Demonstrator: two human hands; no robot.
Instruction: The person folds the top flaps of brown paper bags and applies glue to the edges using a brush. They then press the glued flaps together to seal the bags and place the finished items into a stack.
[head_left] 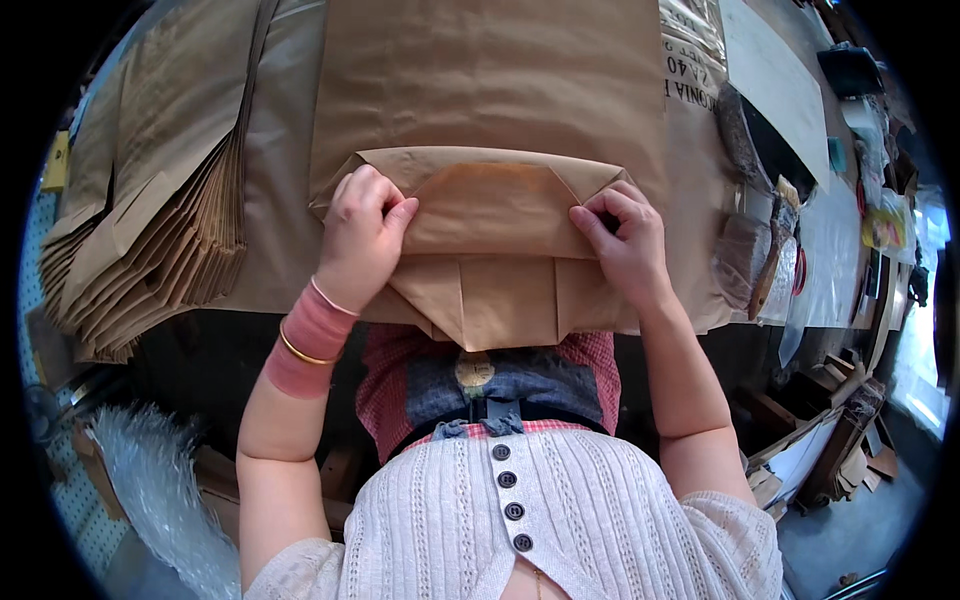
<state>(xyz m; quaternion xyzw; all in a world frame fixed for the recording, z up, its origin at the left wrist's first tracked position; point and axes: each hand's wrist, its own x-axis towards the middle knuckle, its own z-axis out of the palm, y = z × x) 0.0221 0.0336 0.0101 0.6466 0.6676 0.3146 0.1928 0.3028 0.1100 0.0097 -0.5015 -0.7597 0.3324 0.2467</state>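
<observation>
A large brown paper bag [490,80] lies flat on the table before me, its near end folded over into a flap [490,210]. Diagonal creases mark the corners of this fold, and an orange-brown band runs along its upper middle. My left hand [365,235] is closed, thumb and curled fingers pinching the flap's left side. On the opposite side my right hand [630,235] pinches the flap between thumb and fingers. Below it, a creased paper panel [505,300] hangs over the table's near edge toward my lap.
A fanned stack of brown paper bags [175,110] lies on the left. To the right are a brush [785,215], a white sheet [770,80] and a dark container [850,72]. Clear plastic strands [155,490] hang low at left; cardboard scraps [850,470] sit low at right.
</observation>
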